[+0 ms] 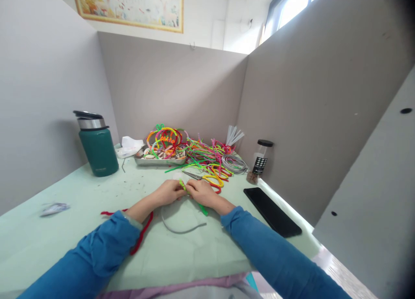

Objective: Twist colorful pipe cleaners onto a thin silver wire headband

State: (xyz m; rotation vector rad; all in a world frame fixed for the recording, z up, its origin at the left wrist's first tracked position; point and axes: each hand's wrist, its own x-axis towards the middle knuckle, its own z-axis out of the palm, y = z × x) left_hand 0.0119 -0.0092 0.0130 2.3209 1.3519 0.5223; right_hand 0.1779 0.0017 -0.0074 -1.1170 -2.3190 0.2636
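Note:
My left hand (169, 191) and my right hand (201, 191) meet at the middle of the table, both pinched on a green pipe cleaner (203, 210) that sticks up between the fingertips and runs out under my right palm. A thin grey headband (181, 229) curves on the pale green mat just below my hands. A red pipe cleaner (140, 236) lies under my left forearm.
A metal tray (160, 161) and a heap of coloured pipe cleaners (207, 157) sit behind the hands, with scissors (193, 175) in front. A green thermos (97, 144) stands at left, a small jar (260, 161) and black phone (271, 211) at right. Partition walls enclose the desk.

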